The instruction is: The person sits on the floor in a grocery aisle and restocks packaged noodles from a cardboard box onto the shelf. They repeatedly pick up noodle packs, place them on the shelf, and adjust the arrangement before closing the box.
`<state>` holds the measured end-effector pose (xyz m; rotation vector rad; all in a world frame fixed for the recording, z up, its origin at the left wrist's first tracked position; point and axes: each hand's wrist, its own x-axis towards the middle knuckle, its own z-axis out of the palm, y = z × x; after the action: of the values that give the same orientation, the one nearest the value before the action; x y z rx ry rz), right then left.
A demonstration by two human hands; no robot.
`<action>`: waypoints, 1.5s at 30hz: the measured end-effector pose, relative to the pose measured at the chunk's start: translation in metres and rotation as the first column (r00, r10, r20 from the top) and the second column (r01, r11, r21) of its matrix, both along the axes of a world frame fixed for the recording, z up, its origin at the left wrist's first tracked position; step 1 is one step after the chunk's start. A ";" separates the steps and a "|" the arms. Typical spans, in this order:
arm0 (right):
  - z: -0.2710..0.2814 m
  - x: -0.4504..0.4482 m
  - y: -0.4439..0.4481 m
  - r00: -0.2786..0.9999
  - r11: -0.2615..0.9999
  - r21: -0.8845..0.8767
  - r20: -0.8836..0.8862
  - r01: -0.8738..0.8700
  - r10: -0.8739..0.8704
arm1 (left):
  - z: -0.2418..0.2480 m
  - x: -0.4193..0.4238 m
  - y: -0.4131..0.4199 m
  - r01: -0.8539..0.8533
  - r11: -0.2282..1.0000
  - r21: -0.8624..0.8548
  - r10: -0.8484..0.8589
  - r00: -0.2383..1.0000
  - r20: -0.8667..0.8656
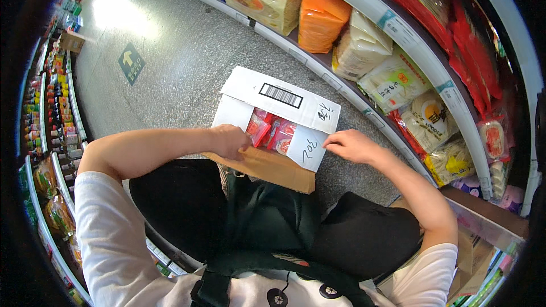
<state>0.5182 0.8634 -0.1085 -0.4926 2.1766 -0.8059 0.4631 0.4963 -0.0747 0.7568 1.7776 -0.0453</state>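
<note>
A white-faced cardboard box [279, 94] stands on the floor just before my knees, its top flaps spread. Through the opening, red-and-clear plastic packets [273, 132] show inside. My left hand [232, 141] is curled over the near left corner, gripping the brown near flap [273, 169]; part of its fingers is hidden. At the other side, my right hand [352, 146] pinches the outer edge of the right white flap [306, 147], which bears handwriting. The far flap carries a barcode and more handwriting.
To the right, a curved-looking shelf [294, 49] holds bagged noodles [428, 121] and an orange package [322, 17]. Bottles [57, 102] line the left shelving. Speckled floor [170, 64] with an arrow sign [131, 63] stretches ahead. A carton [71, 41] stands farther off.
</note>
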 end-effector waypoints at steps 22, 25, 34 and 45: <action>-0.007 -0.082 -0.132 0.584 0.995 0.097 -0.807 -0.023 0.092 | -0.051 -0.020 -0.059 0.548 0.697 0.462 -0.151 0.742 -0.653; -0.021 -0.080 -0.138 0.685 0.994 0.075 -0.721 -0.081 0.110 | -0.091 -0.006 -0.064 0.523 0.568 0.636 0.089 0.729 -0.679; -0.057 -0.038 -0.142 0.836 0.984 0.145 -0.523 -0.107 0.168 | -0.011 -0.009 -0.076 0.407 0.635 0.657 0.093 0.804 -0.588; -0.088 -0.006 -0.101 0.553 0.686 -0.108 -0.509 0.719 -0.659 | -0.124 -0.016 -0.066 0.190 0.803 0.565 0.374 0.578 -0.725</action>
<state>0.5123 0.7622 -0.1965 0.3216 2.9683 -1.0260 0.4469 0.4305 -0.1988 1.2127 2.8156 0.3150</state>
